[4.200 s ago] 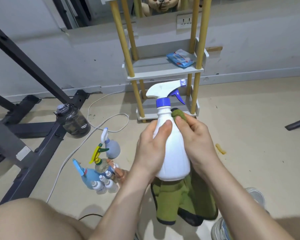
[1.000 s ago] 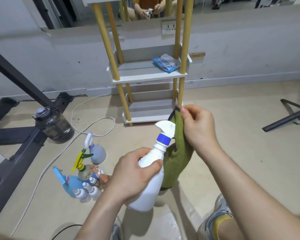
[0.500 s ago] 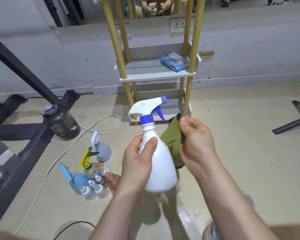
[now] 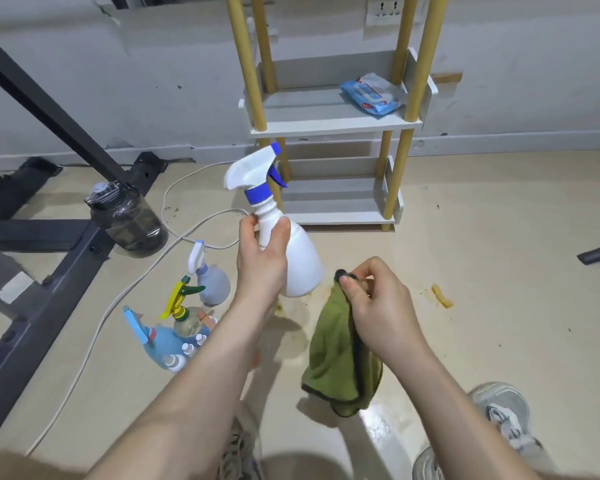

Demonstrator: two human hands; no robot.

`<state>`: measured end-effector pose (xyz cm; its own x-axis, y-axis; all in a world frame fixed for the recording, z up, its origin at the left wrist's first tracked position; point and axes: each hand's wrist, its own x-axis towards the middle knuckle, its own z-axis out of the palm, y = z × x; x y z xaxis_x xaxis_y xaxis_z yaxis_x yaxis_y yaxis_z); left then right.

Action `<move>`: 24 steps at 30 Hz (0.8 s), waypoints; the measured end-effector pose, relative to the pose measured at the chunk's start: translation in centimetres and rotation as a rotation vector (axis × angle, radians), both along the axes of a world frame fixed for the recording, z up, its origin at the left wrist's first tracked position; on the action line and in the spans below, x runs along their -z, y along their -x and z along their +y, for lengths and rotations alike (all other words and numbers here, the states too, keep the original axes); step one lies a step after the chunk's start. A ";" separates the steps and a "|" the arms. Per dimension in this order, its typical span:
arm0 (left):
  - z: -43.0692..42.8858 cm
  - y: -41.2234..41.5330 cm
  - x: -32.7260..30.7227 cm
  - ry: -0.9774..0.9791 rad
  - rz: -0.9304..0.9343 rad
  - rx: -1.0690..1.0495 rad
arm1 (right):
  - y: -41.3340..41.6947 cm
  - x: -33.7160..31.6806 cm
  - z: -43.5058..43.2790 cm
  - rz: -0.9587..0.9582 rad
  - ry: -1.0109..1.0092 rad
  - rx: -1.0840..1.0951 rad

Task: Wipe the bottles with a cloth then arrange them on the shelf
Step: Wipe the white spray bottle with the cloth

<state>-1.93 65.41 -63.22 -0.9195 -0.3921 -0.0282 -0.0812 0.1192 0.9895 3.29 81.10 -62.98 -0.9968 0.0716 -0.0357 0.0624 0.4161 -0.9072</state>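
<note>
My left hand (image 4: 262,259) grips a white spray bottle (image 4: 300,258) with a blue collar around its neck, holding it upright above the floor in front of the shelf. My right hand (image 4: 374,303) pinches the top of a green cloth (image 4: 336,355), which hangs down clear of the bottle. The white shelf (image 4: 333,128) with yellow posts stands ahead against the wall. Its middle tier holds a blue wipes packet (image 4: 373,95); its lower tier (image 4: 340,216) is bare. Several other spray bottles (image 4: 187,320) stand clustered on the floor at my left.
A dark water jug (image 4: 129,218) stands by a black metal frame (image 4: 42,237) on the left. A white cable (image 4: 174,216) trails across the floor. My shoes (image 4: 499,424) show at the bottom. A small orange scrap (image 4: 442,296) lies to the right.
My right hand has pulled the cloth away from the bottle and lowered it. My left hand has lifted the bottle forward toward the shelf, now gripping near the neck.
</note>
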 end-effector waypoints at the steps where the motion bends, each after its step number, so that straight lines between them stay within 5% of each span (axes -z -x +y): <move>1: -0.7 1.1 0.7 0.045 -0.031 0.028 | 0.3 0.7 -0.1 -0.062 0.064 0.028; 11: -8.1 12.6 13.5 0.678 -0.430 -0.006 | 4.8 10.9 -3.0 -0.411 0.139 -0.155; 17: -10.7 18.1 21.0 0.537 -0.539 -0.177 | 8.0 17.3 -5.4 -0.538 0.048 -0.301; 24: -10.2 18.5 22.8 0.255 -0.508 -0.397 | 12.5 21.5 -7.5 -0.434 0.125 -0.261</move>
<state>-20.43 55.25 -85.99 -0.6026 -0.7476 -0.2792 -0.6124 0.2089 0.7625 -9.24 73.56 -84.47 -0.8723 -0.2089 -0.4420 0.3523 0.3584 -0.8646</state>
